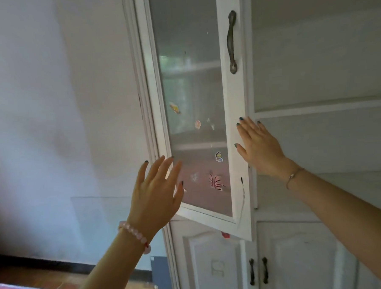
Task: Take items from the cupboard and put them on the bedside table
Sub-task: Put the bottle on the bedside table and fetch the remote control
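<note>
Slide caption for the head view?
Right hand flat on the glass cupboard door; left hand raised before it, fingers spread.

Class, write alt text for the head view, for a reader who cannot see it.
At a white cupboard, a right hand lies flat at the handle-side edge of the open glass door; the left hand is raised, fingers spread, before its lower corner. Stickers dot the glass.

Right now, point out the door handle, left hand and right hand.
door handle (230,42): head view, mid-bar.
left hand (156,190): head view, back of hand.
right hand (260,149): head view, back of hand.
</note>
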A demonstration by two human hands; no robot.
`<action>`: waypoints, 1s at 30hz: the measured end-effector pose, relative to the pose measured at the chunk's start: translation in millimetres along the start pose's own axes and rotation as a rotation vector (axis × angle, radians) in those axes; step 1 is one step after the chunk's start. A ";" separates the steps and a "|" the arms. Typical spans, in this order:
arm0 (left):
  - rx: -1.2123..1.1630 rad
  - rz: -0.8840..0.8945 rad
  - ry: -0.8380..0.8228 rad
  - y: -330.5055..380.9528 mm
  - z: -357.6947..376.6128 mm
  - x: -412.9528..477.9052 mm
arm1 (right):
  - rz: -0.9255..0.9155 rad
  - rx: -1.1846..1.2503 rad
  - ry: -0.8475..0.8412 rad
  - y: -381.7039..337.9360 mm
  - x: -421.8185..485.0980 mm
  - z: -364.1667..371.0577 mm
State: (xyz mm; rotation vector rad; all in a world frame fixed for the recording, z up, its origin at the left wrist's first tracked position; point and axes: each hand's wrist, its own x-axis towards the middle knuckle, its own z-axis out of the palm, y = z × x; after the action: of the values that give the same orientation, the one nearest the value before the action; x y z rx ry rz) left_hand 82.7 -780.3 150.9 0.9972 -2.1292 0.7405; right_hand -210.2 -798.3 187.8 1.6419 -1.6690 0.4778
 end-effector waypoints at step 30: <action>0.011 -0.018 -0.048 28.5 66.4 15.9 | 0.158 0.206 -0.319 38.2 50.3 85.1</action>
State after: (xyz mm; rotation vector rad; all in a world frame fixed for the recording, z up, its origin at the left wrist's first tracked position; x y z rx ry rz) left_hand 30.3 -819.1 115.9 1.0485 -2.1564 0.7268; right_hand -263.2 -889.4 176.3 1.8168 -2.0530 0.4981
